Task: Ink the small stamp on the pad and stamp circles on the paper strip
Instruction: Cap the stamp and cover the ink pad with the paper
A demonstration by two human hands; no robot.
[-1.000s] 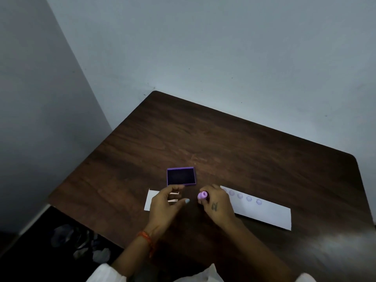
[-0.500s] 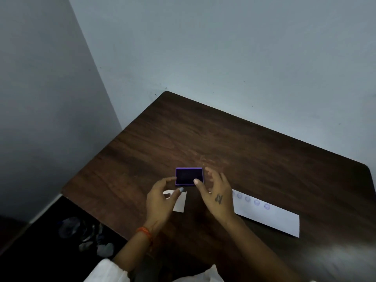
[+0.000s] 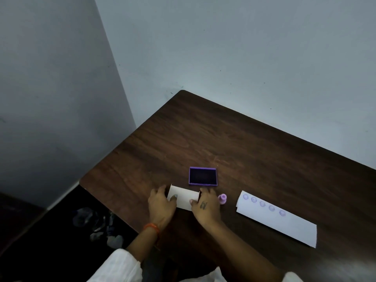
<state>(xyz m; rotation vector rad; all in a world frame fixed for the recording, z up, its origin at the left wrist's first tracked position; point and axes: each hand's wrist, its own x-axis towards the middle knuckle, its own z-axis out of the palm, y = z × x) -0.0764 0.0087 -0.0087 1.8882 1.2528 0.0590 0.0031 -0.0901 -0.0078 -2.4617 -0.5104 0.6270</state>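
Note:
The purple ink pad (image 3: 203,176) lies open on the dark wooden table (image 3: 254,151). Just right of my right hand the small pink stamp (image 3: 222,198) stands by itself. Further right lies the long white paper strip (image 3: 289,226), with several purple circles in a row along its left part. My left hand (image 3: 161,207) and my right hand (image 3: 206,209) each grip one end of a small white paper piece (image 3: 184,197), thumbs on top, right in front of the ink pad.
Grey walls meet behind the table's far corner. The table's left edge (image 3: 95,169) drops to a dark floor with crumpled plastic clutter (image 3: 97,224). An orange band circles my left wrist.
My right hand has let go of the stamp, which now stands on the table. Both hands have moved left and taken hold of the small white paper piece.

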